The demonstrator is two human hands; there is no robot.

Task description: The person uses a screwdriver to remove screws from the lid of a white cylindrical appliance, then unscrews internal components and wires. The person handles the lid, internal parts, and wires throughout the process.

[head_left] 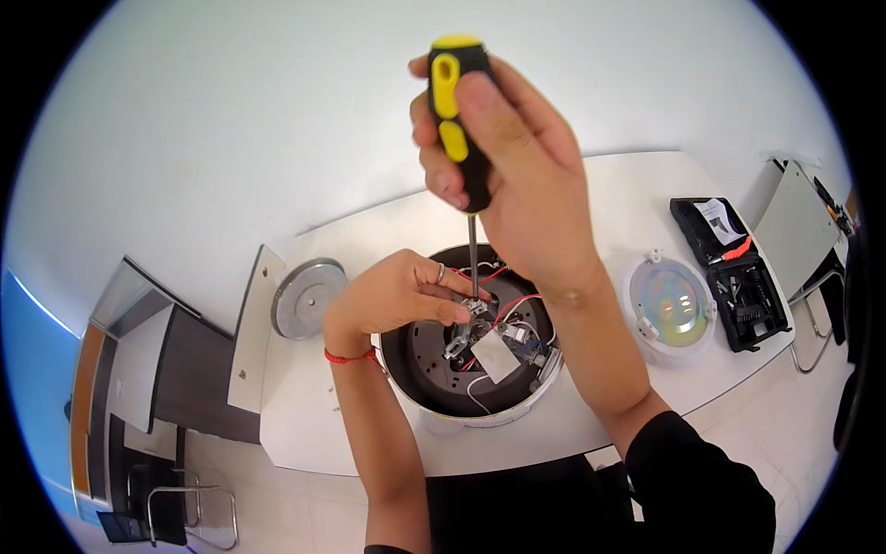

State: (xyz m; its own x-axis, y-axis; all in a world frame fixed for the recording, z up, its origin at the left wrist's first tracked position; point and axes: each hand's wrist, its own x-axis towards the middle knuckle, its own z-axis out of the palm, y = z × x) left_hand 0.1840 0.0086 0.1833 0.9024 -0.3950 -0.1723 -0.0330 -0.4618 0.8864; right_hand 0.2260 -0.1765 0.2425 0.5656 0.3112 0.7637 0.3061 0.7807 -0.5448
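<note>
My right hand (535,175) is wrapped round the black and yellow handle of a screwdriver (461,120), held upright. Its thin shaft points down into an opened round appliance housing (415,369), dark inside with a pale rim. At the shaft's tip, my left hand (397,295) pinches a small pale connector (475,307) between thumb and fingers. Whether the tip sits in a screw is too small to tell. Red, white and blue wires (521,323) run beside a flat white plate (496,356) inside the housing.
The white table (369,452) carries a round metal cover (309,297) on the left. A pale round part with a shiny disc (674,309) lies on the right, beside an open black tool case (748,305). A chair (166,499) stands at lower left.
</note>
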